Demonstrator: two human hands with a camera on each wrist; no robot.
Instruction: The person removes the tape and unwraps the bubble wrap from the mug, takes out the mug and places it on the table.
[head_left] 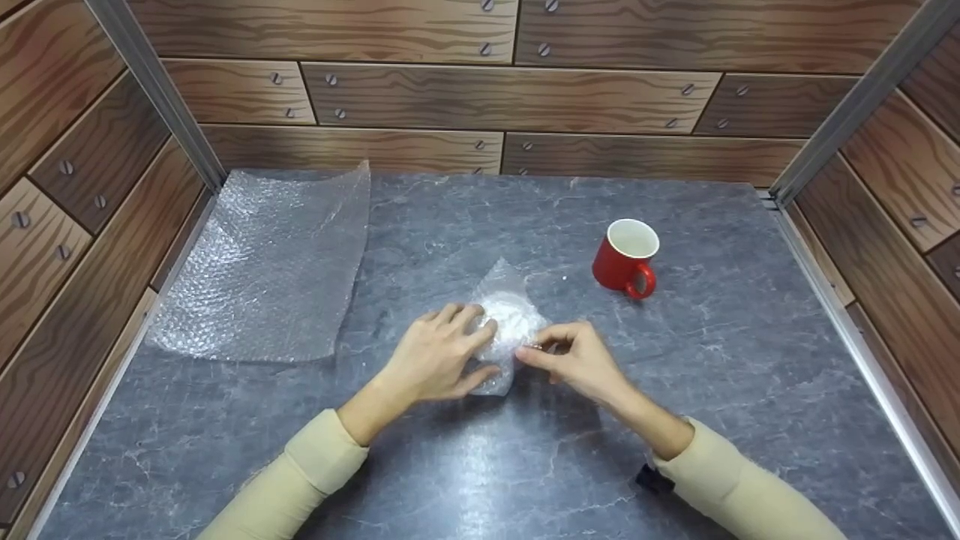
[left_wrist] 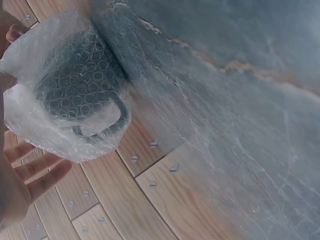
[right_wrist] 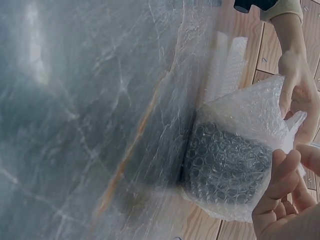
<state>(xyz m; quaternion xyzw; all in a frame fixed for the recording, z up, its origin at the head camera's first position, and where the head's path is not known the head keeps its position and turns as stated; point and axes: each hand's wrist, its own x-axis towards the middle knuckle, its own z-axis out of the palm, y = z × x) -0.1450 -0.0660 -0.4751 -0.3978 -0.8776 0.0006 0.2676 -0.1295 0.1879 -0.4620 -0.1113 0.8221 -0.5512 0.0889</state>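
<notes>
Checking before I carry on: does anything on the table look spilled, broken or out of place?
Nothing stands out. The left hand and right hand hold a bubble-wrapped mug; the red mug stands upright, and the spare bubble wrap sheet lies flat.

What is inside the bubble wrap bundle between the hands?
Through the bubble wrap bundle a dark mug with a handle shows. Its exact colour and contents stay covered.

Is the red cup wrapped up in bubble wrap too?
No, the red cup stands bare on the table, apart from the wrapped bundle that both hands hold.
</notes>
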